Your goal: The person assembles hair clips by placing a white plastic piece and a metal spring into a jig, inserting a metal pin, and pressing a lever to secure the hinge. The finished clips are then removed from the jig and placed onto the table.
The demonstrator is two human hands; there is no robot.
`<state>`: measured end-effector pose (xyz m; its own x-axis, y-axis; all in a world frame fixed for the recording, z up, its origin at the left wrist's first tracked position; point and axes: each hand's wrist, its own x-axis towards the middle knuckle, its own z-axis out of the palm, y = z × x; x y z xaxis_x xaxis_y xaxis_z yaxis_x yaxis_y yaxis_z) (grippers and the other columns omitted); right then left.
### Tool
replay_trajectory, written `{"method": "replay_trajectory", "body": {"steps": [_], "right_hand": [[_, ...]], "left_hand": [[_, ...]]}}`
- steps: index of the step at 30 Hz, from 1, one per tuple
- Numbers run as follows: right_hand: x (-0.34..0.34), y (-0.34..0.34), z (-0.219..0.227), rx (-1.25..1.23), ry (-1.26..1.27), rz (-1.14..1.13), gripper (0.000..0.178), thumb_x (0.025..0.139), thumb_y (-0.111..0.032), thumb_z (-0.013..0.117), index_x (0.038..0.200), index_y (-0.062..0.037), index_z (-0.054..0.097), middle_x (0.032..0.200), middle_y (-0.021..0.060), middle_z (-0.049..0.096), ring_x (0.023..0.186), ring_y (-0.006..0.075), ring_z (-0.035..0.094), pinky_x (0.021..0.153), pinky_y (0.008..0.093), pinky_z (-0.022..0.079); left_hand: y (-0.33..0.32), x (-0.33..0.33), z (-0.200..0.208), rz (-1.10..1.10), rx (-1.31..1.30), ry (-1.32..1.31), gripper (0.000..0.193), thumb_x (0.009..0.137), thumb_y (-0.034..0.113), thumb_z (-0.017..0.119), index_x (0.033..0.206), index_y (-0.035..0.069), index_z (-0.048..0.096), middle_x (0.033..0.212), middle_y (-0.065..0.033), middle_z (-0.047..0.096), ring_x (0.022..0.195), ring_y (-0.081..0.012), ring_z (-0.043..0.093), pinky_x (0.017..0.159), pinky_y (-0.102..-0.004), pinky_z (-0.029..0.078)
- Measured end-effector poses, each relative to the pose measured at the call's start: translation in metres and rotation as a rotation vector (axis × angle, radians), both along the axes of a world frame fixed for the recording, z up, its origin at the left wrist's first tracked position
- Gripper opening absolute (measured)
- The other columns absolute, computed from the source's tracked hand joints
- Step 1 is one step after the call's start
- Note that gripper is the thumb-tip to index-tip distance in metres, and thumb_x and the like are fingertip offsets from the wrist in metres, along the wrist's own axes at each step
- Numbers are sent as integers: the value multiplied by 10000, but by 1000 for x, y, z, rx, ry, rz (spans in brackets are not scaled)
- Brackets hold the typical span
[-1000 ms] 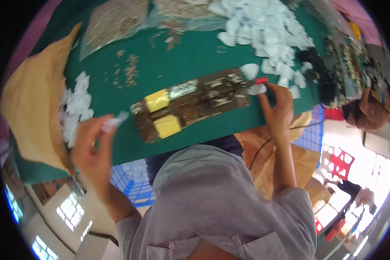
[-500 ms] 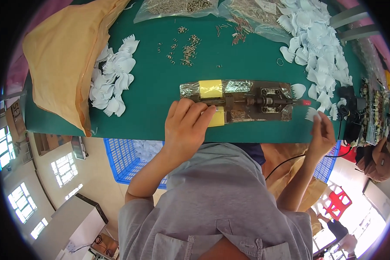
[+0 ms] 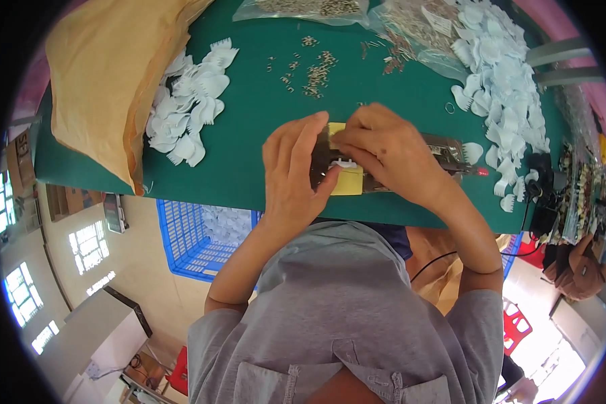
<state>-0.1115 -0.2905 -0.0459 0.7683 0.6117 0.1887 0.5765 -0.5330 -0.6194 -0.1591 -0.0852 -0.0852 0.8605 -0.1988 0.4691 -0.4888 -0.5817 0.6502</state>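
A flat fixture with a metal clamp and a red-tipped lever [image 3: 483, 172] lies near the table's front edge, wrapped in clear and yellow tape [image 3: 348, 183]. A small white toothed plastic piece [image 3: 345, 163] sits over its left part, between my hands. My left hand [image 3: 291, 158] rests at the fixture's left end, fingers stretched, thumb apart and close to the white piece. Above that piece, my right hand [image 3: 392, 153] reaches across the fixture with its fingertips pinched together. What they hold, if anything, is hidden. The right hand covers much of the clamp.
White toothed pieces lie in a pile [image 3: 188, 101] at left, beside a large brown paper bag [image 3: 108, 87], and a larger pile [image 3: 501, 87] at right. Small metal clips [image 3: 318, 74] are scattered farther back, before clear bags [image 3: 303, 8]. A blue basket [image 3: 182, 242] stands below.
My right hand has moved left from the white pieces at the right onto the fixture. A white piece now shows between my hands. My left fingers have straightened and lifted off the fixture's bar.
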Motion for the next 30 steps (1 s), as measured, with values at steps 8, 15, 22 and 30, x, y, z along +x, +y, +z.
{"method": "replay_trajectory", "body": {"steps": [8,15,22,30], "right_hand": [[-18,2,-2,267,391,-198,288,925,-56,733,1212,-40,718,1052,92,767,898,238,675,842,375,526],[-13,2,9,52,253,-183,64,897,-63,762,958,-43,764,983,80,760,867,229,664,903,350,465],[-28,-1,0,121,80,-200,138,857,-47,779,985,-68,730,948,92,741,909,311,675,941,419,503],[-28,2,-14,149,-55,-136,155,841,0,776,946,-39,669,1014,106,751,1053,346,712,923,448,582]], "left_hand": [[13,1,-22,-163,-230,239,908,812,18,803,1600,52,352,1230,-74,707,1269,-318,539,1081,-446,438],[14,5,-26,-204,-249,231,919,818,29,813,1606,70,342,1225,-73,706,1274,-322,528,1063,-431,463],[14,6,-21,-214,-235,301,897,793,-24,790,1582,44,370,1199,-77,710,1272,-311,508,1071,-423,474],[16,10,-21,-240,-205,279,845,809,30,824,1555,125,439,1187,-52,699,1242,-306,503,1047,-423,438]]}}
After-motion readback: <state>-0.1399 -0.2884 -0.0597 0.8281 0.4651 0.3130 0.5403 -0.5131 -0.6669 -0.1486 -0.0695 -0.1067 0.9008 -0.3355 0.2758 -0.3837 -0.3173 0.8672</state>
